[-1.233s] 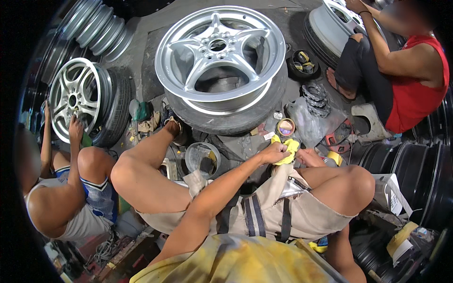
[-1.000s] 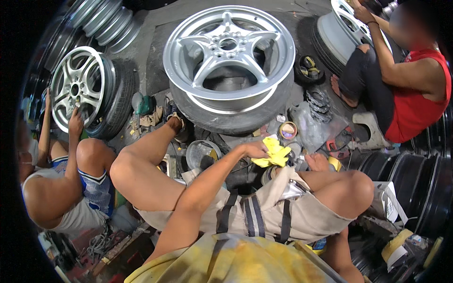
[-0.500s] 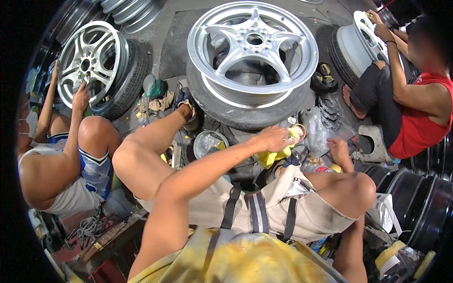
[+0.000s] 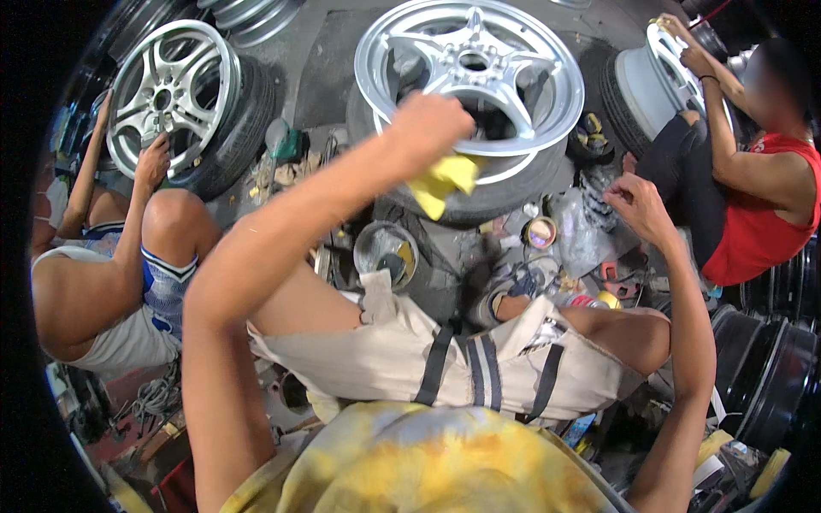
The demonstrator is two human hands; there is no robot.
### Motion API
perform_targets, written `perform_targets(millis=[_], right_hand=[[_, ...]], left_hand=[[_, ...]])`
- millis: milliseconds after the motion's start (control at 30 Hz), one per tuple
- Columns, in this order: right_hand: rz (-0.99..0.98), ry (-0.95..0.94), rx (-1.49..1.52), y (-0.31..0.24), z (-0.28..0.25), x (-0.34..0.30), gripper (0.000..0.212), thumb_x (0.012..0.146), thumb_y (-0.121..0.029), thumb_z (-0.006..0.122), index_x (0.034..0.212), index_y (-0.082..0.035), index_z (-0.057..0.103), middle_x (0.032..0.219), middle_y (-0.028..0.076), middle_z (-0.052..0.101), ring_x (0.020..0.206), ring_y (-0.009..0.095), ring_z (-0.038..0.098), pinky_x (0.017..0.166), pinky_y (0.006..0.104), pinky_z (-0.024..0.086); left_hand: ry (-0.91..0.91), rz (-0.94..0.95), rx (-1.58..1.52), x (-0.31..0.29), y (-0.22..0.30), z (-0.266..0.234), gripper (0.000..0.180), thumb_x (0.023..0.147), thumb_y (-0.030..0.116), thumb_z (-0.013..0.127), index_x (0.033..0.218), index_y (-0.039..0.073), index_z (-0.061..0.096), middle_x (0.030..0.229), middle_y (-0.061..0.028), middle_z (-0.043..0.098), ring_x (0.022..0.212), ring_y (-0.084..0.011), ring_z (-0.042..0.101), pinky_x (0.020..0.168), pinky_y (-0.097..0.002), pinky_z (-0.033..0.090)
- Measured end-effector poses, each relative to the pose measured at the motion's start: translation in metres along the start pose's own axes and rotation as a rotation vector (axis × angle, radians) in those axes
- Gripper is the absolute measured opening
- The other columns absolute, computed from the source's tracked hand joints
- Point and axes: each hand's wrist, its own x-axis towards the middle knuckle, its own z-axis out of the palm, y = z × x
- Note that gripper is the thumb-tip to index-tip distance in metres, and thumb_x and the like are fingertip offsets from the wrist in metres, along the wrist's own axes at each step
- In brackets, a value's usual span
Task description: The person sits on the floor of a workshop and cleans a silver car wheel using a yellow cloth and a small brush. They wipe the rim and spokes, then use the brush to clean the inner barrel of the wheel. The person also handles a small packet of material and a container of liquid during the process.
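Left hand [image 4: 432, 120] clenched on a yellow cloth [image 4: 443, 181], raised just in front of the silver alloy wheel [image 4: 469, 73] lying flat on its tyre [image 4: 479, 201]. Cloth dangling at the wheel's near rim, not clearly touching the spokes. Right hand [image 4: 637, 209] released, fingers loosely curled, hovering right of the wheel above a small round tin [image 4: 540, 232]. Grey bowl [image 4: 385, 250] on the floor, nearer than the wheel. Wheel face already bright; judging from that, wiping seemingly just starting, most of the 5 spokes left to rub.
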Motion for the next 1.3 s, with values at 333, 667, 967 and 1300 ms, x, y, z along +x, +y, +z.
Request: perform_targets(millis=[333, 667, 967, 1300], right_hand=[[-0.420, -0.442, 0.127, -0.134, 0.195, 0.042, 0.015, 0.079, -0.012, 0.066, 0.087, 0.000, 0.066, 0.089, 0.017, 0.061, 0.087, 0.035, 0.062, 0.076, 0.0421, 0.050], [-0.254, -0.367, -0.371, -0.236, 0.403, 0.060, 0.022, 0.085, -0.017, 0.058, 0.099, -0.006, 0.071, 0.112, 0.014, 0.058, 0.102, 0.029, 0.056, 0.079, 0.0372, 0.049], [-0.335, -0.065, -0.048, -0.207, 0.322, 0.037, 0.024, 0.083, -0.006, 0.058, 0.106, 0.002, 0.054, 0.112, 0.019, 0.050, 0.102, 0.034, 0.054, 0.085, 0.0400, 0.047], [0.126, -0.321, 0.240, -0.162, 0.351, 0.037, 0.021, 0.087, -0.012, 0.053, 0.092, 0.005, 0.065, 0.092, 0.029, 0.065, 0.089, 0.046, 0.064, 0.080, 0.0503, 0.053]], left_hand=[[-0.297, -0.654, -0.245, -0.099, -0.138, -0.062, 0.063, 0.065, 0.052, 0.082, 0.094, -0.003, 0.071, 0.081, -0.0166, 0.070, 0.073, -0.0253, 0.068, 0.069, -0.0355, 0.053], [-0.058, -0.625, -0.219, -0.182, -0.200, -0.038, 0.025, 0.080, 0.012, 0.059, 0.102, 0.001, 0.066, 0.087, -0.0240, 0.067, 0.085, -0.0369, 0.066, 0.075, -0.0408, 0.050], [-0.039, -0.655, -0.368, -0.185, -0.175, -0.049, 0.028, 0.087, 0.012, 0.056, 0.109, -0.004, 0.062, 0.084, -0.0154, 0.067, 0.073, -0.0186, 0.062, 0.070, -0.0325, 0.048], [-0.057, -0.540, -0.496, -0.141, -0.165, -0.042, 0.028, 0.086, 0.010, 0.056, 0.108, -0.004, 0.062, 0.082, -0.0151, 0.067, 0.073, -0.0188, 0.063, 0.071, -0.0322, 0.049]])
